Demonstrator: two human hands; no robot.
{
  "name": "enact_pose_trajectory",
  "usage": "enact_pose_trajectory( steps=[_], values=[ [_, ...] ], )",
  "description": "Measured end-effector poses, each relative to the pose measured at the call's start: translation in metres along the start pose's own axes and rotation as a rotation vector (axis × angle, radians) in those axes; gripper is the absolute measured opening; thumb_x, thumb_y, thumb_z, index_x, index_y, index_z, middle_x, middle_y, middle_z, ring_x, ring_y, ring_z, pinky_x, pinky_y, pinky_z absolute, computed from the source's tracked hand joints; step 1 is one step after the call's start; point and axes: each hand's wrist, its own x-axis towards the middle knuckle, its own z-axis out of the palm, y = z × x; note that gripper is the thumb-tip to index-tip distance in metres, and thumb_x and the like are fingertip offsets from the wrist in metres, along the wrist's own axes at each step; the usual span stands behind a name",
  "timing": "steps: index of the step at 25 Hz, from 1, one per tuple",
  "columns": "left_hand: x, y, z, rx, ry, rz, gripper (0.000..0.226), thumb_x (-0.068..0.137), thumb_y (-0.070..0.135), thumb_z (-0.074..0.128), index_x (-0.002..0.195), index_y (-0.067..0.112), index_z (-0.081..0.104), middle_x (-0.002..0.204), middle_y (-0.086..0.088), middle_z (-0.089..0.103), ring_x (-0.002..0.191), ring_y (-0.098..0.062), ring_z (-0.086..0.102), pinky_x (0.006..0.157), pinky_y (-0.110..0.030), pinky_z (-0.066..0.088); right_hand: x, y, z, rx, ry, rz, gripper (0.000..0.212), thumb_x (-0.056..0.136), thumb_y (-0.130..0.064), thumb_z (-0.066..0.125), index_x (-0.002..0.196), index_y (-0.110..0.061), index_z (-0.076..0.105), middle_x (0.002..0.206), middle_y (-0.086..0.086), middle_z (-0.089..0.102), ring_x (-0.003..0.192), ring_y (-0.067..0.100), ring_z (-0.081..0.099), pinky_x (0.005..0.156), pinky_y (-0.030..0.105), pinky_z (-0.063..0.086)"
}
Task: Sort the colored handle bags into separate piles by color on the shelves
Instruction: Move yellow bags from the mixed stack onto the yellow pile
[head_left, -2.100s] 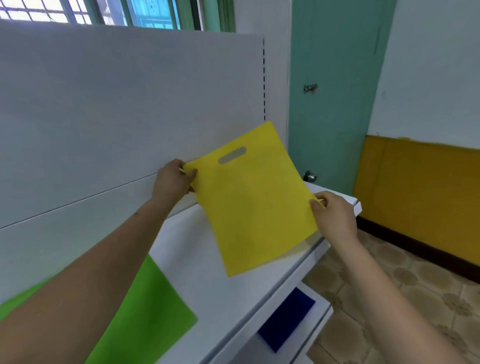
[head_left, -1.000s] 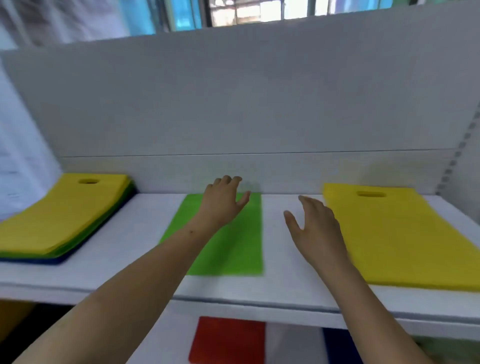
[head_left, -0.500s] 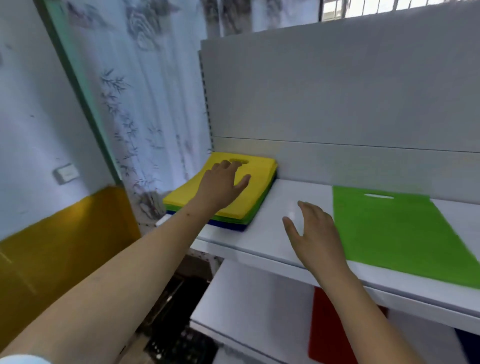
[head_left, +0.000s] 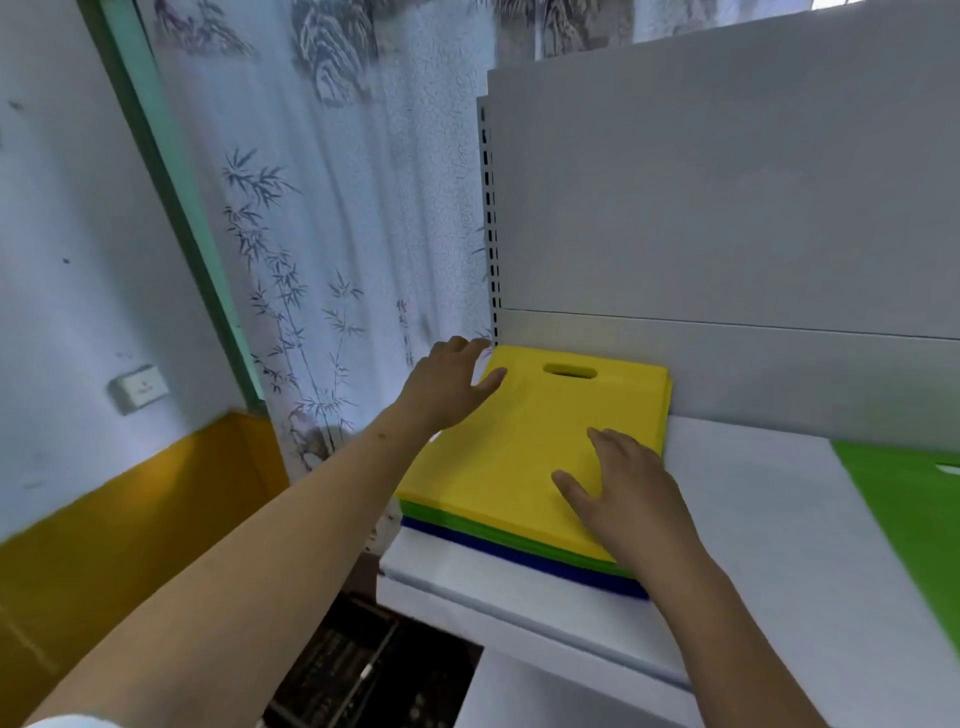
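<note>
A mixed stack of handle bags (head_left: 524, 457) lies at the left end of the white shelf (head_left: 753, 519). Yellow bags are on top, green ones under them, and blue ones at the bottom. My left hand (head_left: 447, 387) is at the stack's far left corner, fingers spread, thumb on the top yellow bag. My right hand (head_left: 623, 493) rests flat on the top bag near its front right part, fingers apart. Neither hand grips anything. A single green bag (head_left: 914, 499) lies flat on the shelf to the right, cut off by the frame edge.
The grey back panel (head_left: 727, 208) rises behind the shelf. A patterned curtain (head_left: 337, 208) and a wall with a switch plate (head_left: 137, 387) stand to the left. A lower white shelf (head_left: 545, 696) and a dark crate (head_left: 353, 670) show below.
My view has swung left from the right end of the shelf to the stack. The yellow bag I held was set down on the right. Both hands have reached onto the stack.
</note>
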Motion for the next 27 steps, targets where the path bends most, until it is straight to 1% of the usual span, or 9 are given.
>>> enact_pose_trajectory(
  steps=[4,7,11,12,14,16,19,25,27],
  values=[
    [0.045,-0.023,0.023,-0.059,-0.074,0.085,0.064,0.094,0.054,0.049,0.148,0.020,0.036,0.147,-0.008,0.040,0.135,-0.028,0.035,0.103,-0.043,0.041,0.016,-0.002,0.011,-0.080,-0.128,0.091,0.088,0.088,-0.069,0.037,0.154,-0.019,0.005,0.160,0.000,0.010,0.147,0.020,0.010,0.118,0.032,0.013],
    [0.058,-0.030,0.051,0.013,-0.171,0.194,0.066,0.092,0.058,0.050,0.149,0.027,0.034,0.154,-0.006,0.030,0.140,-0.029,0.025,0.106,-0.048,0.038,0.014,0.000,0.009,-0.054,-0.129,0.139,0.082,0.087,-0.067,0.041,0.152,-0.023,0.017,0.158,-0.007,0.017,0.145,0.013,0.014,0.116,0.028,0.016],
    [0.056,-0.038,0.072,-0.035,-0.029,0.373,0.053,0.089,0.059,0.041,0.120,0.026,0.069,0.143,-0.007,0.050,0.135,-0.032,0.038,0.101,-0.050,0.040,0.016,-0.001,0.006,-0.057,-0.061,0.175,0.054,0.092,-0.058,0.043,0.141,-0.036,0.042,0.149,-0.015,0.036,0.136,0.007,0.032,0.108,0.024,0.026],
    [0.057,-0.037,0.071,-0.048,0.008,0.432,0.049,0.090,0.056,0.041,0.109,0.025,0.074,0.138,-0.008,0.055,0.132,-0.033,0.043,0.100,-0.051,0.041,0.015,-0.003,0.005,-0.074,-0.057,0.178,0.056,0.091,-0.065,0.036,0.139,-0.037,0.045,0.148,-0.016,0.039,0.135,0.006,0.034,0.106,0.023,0.027],
    [0.061,-0.040,0.062,-0.055,0.071,0.549,0.044,0.092,0.048,0.043,0.099,0.023,0.078,0.132,-0.011,0.060,0.126,-0.035,0.050,0.096,-0.053,0.044,0.011,-0.007,0.004,-0.080,-0.041,0.164,0.091,0.075,-0.086,0.002,0.137,-0.038,0.046,0.149,-0.013,0.039,0.137,0.007,0.032,0.108,0.023,0.026],
    [0.065,-0.036,0.044,-0.188,0.099,0.539,0.039,0.095,0.043,0.044,0.107,0.022,0.075,0.135,-0.012,0.057,0.123,-0.034,0.053,0.097,-0.053,0.046,0.005,-0.011,-0.002,-0.108,0.040,0.182,0.103,0.067,-0.087,-0.012,0.138,-0.040,0.044,0.155,-0.003,0.030,0.142,0.018,0.026,0.113,0.030,0.023],
    [0.069,-0.013,0.014,-0.502,0.070,0.437,0.034,0.100,0.037,0.050,0.127,0.023,0.065,0.140,-0.005,0.054,0.124,-0.021,0.053,0.106,-0.038,0.041,-0.011,-0.022,-0.022,-0.089,0.190,0.275,0.052,0.093,-0.060,0.021,0.138,-0.044,0.041,0.159,0.007,0.018,0.139,0.027,0.034,0.108,0.034,0.031],
    [0.083,0.097,-0.019,-0.895,0.014,0.440,0.023,0.088,0.022,0.070,0.110,0.014,0.074,0.113,-0.001,0.071,0.107,-0.008,0.062,0.097,-0.011,0.042,-0.075,-0.006,-0.070,0.056,0.526,0.318,0.029,0.087,-0.033,0.066,0.116,-0.032,0.068,0.144,-0.003,0.047,0.127,0.012,0.049,0.106,0.029,0.036],
    [0.079,0.146,-0.020,-0.985,-0.033,0.392,0.025,0.084,0.023,0.073,0.108,0.016,0.075,0.109,0.003,0.072,0.102,-0.002,0.061,0.094,-0.011,0.043,-0.103,0.018,-0.090,0.161,0.600,0.407,0.026,0.081,-0.031,0.074,0.107,-0.030,0.073,0.137,-0.010,0.054,0.122,0.002,0.049,0.105,0.027,0.038]
  ],
)
